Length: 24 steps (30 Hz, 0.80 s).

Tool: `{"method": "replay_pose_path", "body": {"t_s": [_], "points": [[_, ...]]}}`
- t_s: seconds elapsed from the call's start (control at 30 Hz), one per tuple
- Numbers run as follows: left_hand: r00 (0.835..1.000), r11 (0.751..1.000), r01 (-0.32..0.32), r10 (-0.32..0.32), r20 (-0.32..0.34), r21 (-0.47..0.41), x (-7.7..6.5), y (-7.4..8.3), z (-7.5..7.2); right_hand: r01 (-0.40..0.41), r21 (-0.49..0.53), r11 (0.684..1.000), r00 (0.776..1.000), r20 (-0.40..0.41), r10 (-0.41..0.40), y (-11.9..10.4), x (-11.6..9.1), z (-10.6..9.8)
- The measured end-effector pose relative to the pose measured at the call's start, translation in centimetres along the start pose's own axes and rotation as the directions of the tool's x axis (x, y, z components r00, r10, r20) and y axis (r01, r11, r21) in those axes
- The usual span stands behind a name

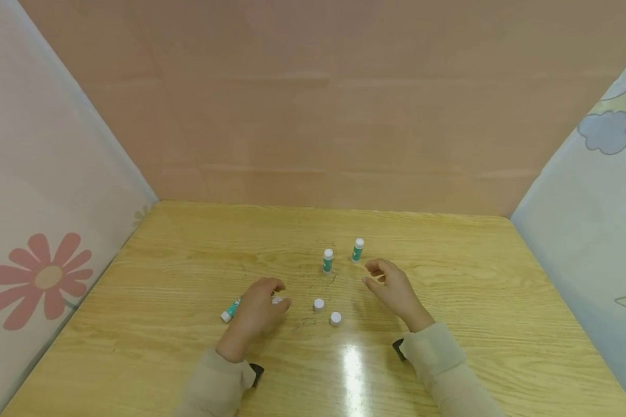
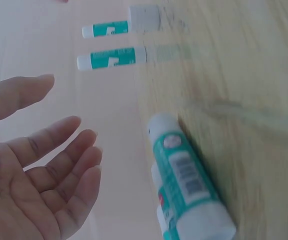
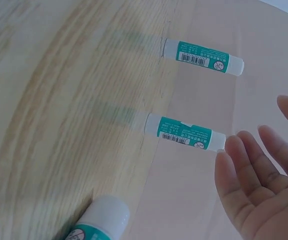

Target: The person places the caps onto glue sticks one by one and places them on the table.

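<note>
My left hand (image 1: 261,307), fingers loosely bent and holding nothing, is over glue sticks lying on the table. One lying glue stick (image 1: 231,310) shows beside it, partly covered; in the left wrist view a green-labelled glue stick (image 2: 186,175) lies in front of another. Relaxed and empty, my right hand (image 1: 396,292) is beside an upright glue stick (image 1: 357,251) with a white cap. A second upright glue stick (image 1: 327,262) stands to its left. Two small white caps (image 1: 319,304) sit between the hands. Low in the right wrist view is another white-ended glue stick (image 3: 101,220).
The wooden table (image 1: 475,278) is enclosed by a brown back panel (image 1: 313,116) and patterned side panels, with a flower (image 1: 47,278) on the left one. Light glares off the table's near middle.
</note>
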<state>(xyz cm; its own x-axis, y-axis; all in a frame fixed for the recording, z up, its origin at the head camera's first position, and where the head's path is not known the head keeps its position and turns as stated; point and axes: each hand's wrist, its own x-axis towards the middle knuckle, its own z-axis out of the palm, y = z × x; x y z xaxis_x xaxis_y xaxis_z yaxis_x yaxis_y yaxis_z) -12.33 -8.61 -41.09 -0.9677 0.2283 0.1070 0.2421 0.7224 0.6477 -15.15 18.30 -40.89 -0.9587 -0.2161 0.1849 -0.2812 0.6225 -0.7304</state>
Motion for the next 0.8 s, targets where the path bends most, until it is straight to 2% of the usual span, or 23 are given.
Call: {"method": "replay_pose_path", "body": {"t_s": [0.17, 0.4, 0.63, 0.8], "points": [[0.999, 1.0, -0.008, 0.009, 0.047, -0.009, 0.1, 0.7, 0.7, -0.013, 0.003, 1.0, 1.0, 0.003, 0.013, 0.0, 0.1, 0.1], [0.997, 0.998, -0.056, 0.054, 0.064, 0.036, 0.7, 1.3, 1.7, -0.018, 0.003, 1.0, 1.0, -0.006, 0.018, 0.0, 0.3, 0.1], [0.993, 1.0, -0.02, 0.02, 0.121, -0.001, 1.0, 1.8, 2.5, -0.028, 0.016, 0.999, 0.999, -0.014, 0.028, 0.3, 0.5, 0.0], [0.991, 1.0, -0.024, 0.022, 0.135, 0.009, 0.9, 2.0, 2.8, -0.028, 0.032, 0.999, 1.0, -0.007, 0.028, 0.6, 0.6, 0.1]]}}
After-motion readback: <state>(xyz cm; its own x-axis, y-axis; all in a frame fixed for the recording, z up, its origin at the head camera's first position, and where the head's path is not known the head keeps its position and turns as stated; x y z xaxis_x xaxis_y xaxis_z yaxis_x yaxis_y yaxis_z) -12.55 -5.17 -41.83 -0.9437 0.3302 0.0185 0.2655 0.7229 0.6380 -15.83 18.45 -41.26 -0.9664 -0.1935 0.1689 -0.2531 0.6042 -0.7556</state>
